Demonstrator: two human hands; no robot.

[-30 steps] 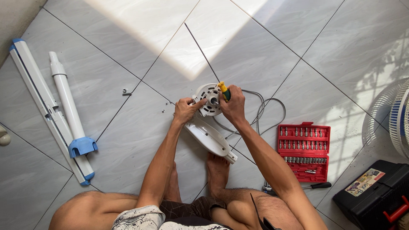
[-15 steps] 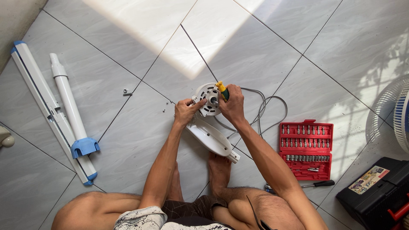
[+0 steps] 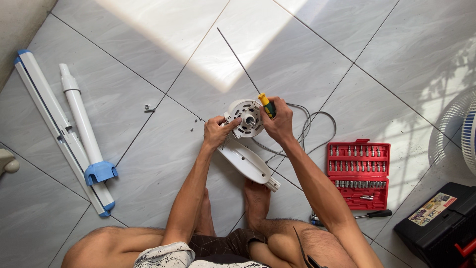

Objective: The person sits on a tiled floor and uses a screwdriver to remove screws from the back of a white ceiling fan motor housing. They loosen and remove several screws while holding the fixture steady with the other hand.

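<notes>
The screwdriver's tip is hidden behind the right hand (image 3: 279, 124), which grips its yellow-green handle (image 3: 267, 105); the left hand (image 3: 216, 132) pinches the round white ribbed motor housing (image 3: 246, 118).

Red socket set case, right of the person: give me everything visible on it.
The red socket set case lies open and flat on the grey tiled floor, to the right of the person's right forearm. It looks like moulded plastic, rectangular, with rows of small silver bits and sockets seated in slots; a few larger pieces sit in the lower half. A grey cable loops just left of it, and a black-handled screwdriver lies at its lower edge. Neither hand touches it.
</notes>
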